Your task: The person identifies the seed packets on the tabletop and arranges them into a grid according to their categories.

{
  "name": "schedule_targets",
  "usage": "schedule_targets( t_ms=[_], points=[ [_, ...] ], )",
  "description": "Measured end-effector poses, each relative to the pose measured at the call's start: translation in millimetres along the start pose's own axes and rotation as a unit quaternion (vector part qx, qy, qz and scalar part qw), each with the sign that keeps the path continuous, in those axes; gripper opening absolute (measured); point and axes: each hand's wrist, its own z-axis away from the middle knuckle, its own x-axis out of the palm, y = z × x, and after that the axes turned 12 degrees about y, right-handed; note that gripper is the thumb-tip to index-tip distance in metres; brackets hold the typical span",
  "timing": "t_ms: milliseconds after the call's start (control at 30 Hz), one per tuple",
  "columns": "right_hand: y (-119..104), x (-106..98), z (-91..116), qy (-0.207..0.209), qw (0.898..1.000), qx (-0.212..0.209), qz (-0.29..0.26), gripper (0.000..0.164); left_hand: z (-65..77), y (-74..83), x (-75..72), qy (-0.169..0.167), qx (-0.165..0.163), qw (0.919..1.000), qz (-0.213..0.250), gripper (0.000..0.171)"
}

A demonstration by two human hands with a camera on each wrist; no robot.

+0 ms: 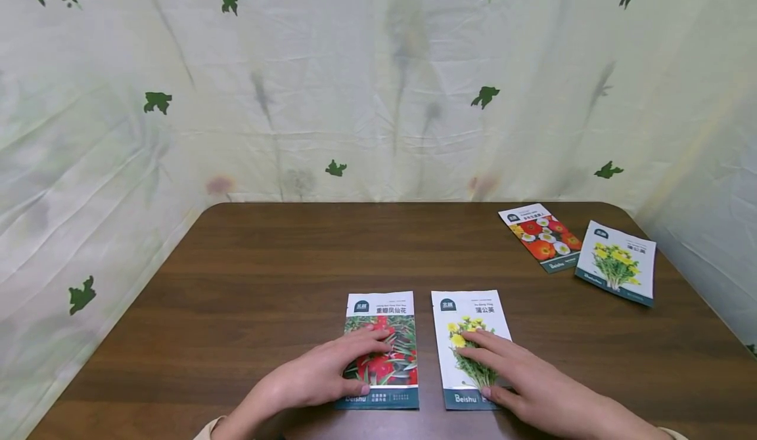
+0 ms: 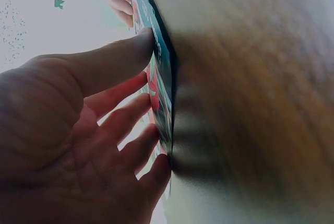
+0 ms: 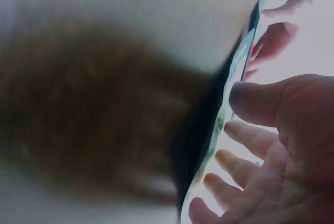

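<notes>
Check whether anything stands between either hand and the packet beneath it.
Nothing visible does: the left hand touches the red-flower packet, the right hand the near yellow-flower packet. The orange-flower packet and far yellow-flower packet lie farther back, to the right.

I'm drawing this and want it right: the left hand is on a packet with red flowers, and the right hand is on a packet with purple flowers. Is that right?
Not quite: the right hand rests on a yellow-flower packet, not a purple-flower one, as the head view shows. The left hand does rest on a red-flower packet.
</notes>
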Motion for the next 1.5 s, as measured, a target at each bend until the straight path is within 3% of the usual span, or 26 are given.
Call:
schedule_targets(
  t_ms=[433, 700, 1133, 1500],
  points=[
    [17, -28, -16, 0.092, 0.995, 0.03, -0.022, 0.051, 1.2, -0.4, 0.5, 0.008, 0.01, 0.9999, -0.006, 0.056],
    [43, -42, -24, 0.148, 0.989, 0.001, 0.003, 0.054, 1.5, 0.8, -0.3, 0.005, 0.008, 1.0, -0.001, 0.056],
    [90, -79, -42, 0.144, 0.989, -0.017, 0.006, 0.051, 1.2, 0.7, -1.1, -0.001, -0.004, 0.9999, 0.012, 0.057],
    [128, -101, -52, 0.137, 0.99, 0.02, 0.008, 0.053, 1.6, 1.5, -0.6, 0.008, 0.005, 0.9999, 0.003, 0.057]
  ],
)
